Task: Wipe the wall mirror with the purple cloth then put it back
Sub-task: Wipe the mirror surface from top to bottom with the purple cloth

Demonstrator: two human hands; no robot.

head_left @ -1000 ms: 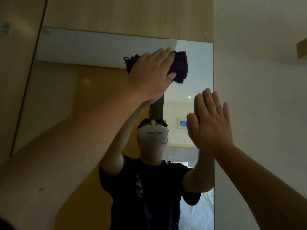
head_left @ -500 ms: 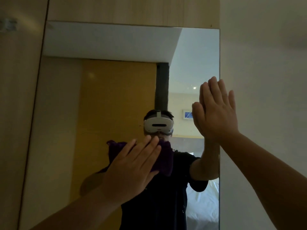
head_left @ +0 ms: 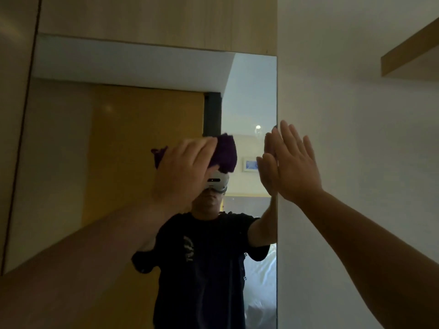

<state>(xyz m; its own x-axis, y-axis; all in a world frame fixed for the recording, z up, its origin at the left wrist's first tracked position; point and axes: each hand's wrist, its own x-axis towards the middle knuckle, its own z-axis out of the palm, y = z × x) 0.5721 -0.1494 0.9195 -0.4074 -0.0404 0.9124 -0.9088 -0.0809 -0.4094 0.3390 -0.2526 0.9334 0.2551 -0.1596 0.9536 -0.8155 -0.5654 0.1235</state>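
The wall mirror (head_left: 118,138) fills the middle of the view, set in a wooden panel. My left hand (head_left: 181,172) presses the bunched purple cloth (head_left: 226,154) flat against the glass at mid-height, right of centre. Most of the cloth is hidden under my palm; its edges stick out left and right. My right hand (head_left: 294,162) is open with fingers together, its palm flat against the white wall right beside the mirror's right edge. The mirror reflects a person in a dark shirt with a headset.
A white wall (head_left: 356,138) borders the mirror on the right, with a wooden shelf (head_left: 411,55) jutting out at upper right. Wood panelling (head_left: 154,17) runs above the mirror and down its left side.
My left hand has slid the cloth down from near the mirror's top and then back up to mid-height. My right hand stays braced near the mirror's right edge.
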